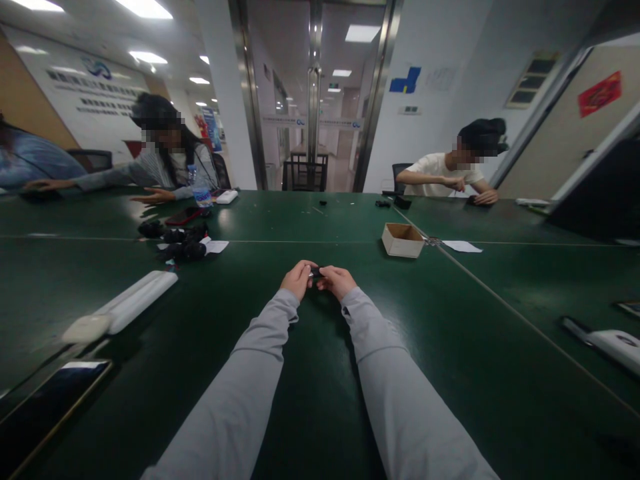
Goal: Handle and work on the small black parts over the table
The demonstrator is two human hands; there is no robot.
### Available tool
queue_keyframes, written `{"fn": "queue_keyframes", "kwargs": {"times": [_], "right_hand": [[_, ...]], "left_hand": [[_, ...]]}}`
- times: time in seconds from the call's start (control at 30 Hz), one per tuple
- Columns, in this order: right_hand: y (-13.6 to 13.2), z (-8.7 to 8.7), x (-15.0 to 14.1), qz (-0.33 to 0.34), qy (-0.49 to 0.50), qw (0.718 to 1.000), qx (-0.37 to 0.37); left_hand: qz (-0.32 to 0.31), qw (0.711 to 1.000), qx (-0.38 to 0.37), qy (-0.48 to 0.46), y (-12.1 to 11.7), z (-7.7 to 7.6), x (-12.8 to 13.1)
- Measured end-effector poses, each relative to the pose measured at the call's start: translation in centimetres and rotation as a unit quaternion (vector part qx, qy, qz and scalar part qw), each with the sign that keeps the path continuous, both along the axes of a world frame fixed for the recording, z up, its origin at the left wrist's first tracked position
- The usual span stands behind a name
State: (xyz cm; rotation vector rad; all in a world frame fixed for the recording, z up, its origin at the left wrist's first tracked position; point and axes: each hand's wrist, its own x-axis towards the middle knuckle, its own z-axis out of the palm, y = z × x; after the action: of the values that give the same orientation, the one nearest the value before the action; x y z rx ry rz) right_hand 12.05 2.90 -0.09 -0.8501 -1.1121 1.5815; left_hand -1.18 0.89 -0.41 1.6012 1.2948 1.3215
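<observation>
A green table (240, 280) carries a phone (50, 407) at the near left, and beyond it a long white block (143, 300) with a pale rounded piece (86, 329) at its near end. Past these lie dark items (183, 241) in a clump; a water bottle (203, 195) stands near a seated person (173, 163). Right of centre, an open box (403, 248) sits near white paper (463, 247). Glass doors (285, 80) stand behind.
</observation>
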Motion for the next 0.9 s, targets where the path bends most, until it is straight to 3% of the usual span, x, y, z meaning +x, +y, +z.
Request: {"fn": "queue_keyframes", "kwargs": {"times": [0.27, 0.47, 0.9], "right_hand": [[-0.07, 0.09, -0.07, -0.007, 0.018, 1.0, -0.005], [-0.03, 0.0, 0.02, -0.004, 0.015, 1.0, -0.002], [-0.11, 0.08, 0.06, -0.006, 0.018, 1.0, -0.004]], "left_hand": [[0.019, 0.999, 0.037, 0.013, 0.16, -0.07, -0.01], [0.001, 1.0, -0.001, 0.0, -0.01, 0.14, -0.11], [-0.004, 1.0, 0.006, -0.001, 0.0, 0.15, -0.21]]}}
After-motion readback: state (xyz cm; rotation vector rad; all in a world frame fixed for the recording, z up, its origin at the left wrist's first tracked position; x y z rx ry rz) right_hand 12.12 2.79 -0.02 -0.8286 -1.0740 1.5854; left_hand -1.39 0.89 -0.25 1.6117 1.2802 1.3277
